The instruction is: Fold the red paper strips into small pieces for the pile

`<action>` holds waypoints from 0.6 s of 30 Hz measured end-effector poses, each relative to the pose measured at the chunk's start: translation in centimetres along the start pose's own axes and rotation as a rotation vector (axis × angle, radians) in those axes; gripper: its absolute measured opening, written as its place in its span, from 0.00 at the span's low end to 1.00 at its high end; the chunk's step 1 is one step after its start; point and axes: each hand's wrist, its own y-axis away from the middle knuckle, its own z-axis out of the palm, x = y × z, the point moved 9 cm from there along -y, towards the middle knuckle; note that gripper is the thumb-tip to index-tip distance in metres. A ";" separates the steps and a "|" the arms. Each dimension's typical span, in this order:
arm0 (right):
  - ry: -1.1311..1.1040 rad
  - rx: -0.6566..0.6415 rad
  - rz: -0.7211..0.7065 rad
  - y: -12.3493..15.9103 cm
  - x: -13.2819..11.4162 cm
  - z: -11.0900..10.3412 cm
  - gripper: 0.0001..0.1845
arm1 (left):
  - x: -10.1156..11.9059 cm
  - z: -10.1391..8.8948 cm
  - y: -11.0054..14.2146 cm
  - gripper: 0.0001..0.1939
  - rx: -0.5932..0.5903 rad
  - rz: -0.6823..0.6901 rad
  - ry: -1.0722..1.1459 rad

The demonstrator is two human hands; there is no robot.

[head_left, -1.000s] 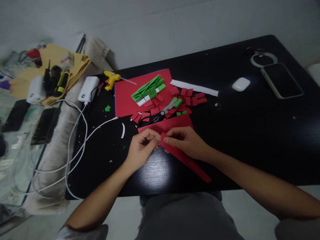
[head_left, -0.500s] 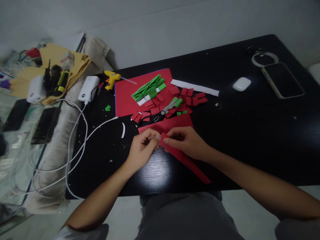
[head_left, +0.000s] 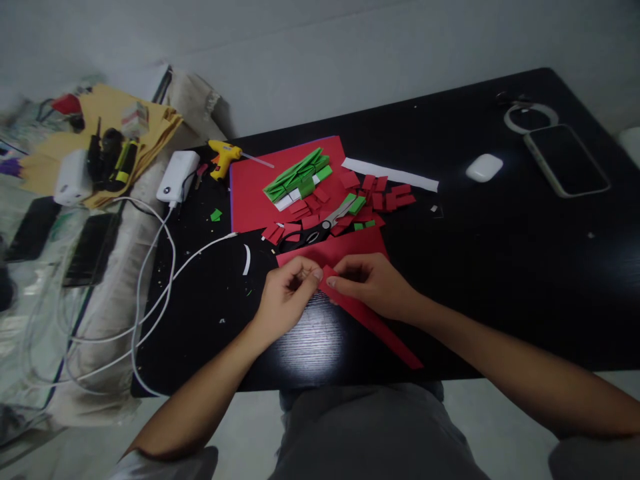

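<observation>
A long red paper strip (head_left: 383, 328) slants down to the right from between my two hands. My left hand (head_left: 290, 290) pinches its upper end between thumb and forefinger. Close beside it, my right hand (head_left: 373, 283) is closed on the same end, thumb on top. Under and behind my fingers lies a wider piece of red paper (head_left: 333, 248). Just beyond are black-handled scissors (head_left: 320, 230), lying among several small folded red paper pieces (head_left: 385, 193). A bundle of folded green paper (head_left: 300, 175) rests on a red sheet (head_left: 250, 193).
A yellow glue gun (head_left: 225, 159) and a white power bank (head_left: 178, 177) with a cable are at the left. A white paper strip (head_left: 393, 173) lies at the back. To the right are a white earbud case (head_left: 484, 168) and a phone (head_left: 567, 161).
Almost nothing differs. Both hands keep their grip on the red paper strip in the same place, and the view has shifted very slightly.
</observation>
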 end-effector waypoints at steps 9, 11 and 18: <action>-0.012 0.001 0.010 0.0 0.0 0.1 0.08 | 0.0 0.1 0.1 0.12 -0.004 0.014 -0.002; -0.013 -0.001 0.010 0.0 0.0 0.1 0.08 | 0.0 0.1 0.1 0.12 -0.005 0.015 -0.004; -0.060 -0.016 0.056 0.1 0.3 0.2 0.07 | 0.0 0.0 -0.1 0.16 -0.018 -0.011 0.042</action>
